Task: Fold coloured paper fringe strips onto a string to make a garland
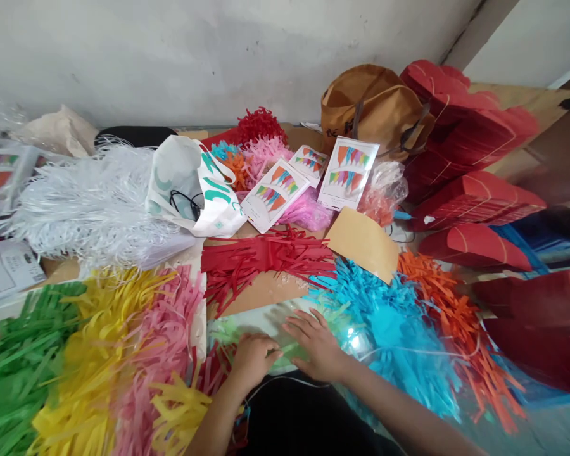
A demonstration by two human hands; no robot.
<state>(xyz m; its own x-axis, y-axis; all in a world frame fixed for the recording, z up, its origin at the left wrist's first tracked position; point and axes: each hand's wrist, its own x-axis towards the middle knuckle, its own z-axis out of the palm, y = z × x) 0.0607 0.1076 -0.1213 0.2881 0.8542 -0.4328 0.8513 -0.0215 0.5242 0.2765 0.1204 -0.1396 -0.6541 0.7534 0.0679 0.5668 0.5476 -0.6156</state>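
Observation:
Light green tissue-paper tassel strips (292, 349) lie low in the middle, close to my body, spread on a shiny clear plastic surface. My left hand (255, 360) is over their left part, its fingers curled inward; what is under them is hidden. Beside it, my right hand (317, 347) lies with fingers stretched and apart over the strips' right part. Just beyond both hands, a red paper tassel (266, 256) with fringed ends lies crosswise on brown cardboard (261, 292).
Green (33, 361), yellow (95, 342) and pink (159, 354) tassel piles lie left, blue (384, 316) and orange ones (449, 304) right. Behind are white strips (95, 202), a white bag (194, 190), printed packages (348, 172) and a brown bag (375, 104). Red paper stacks (479, 199) stand far right.

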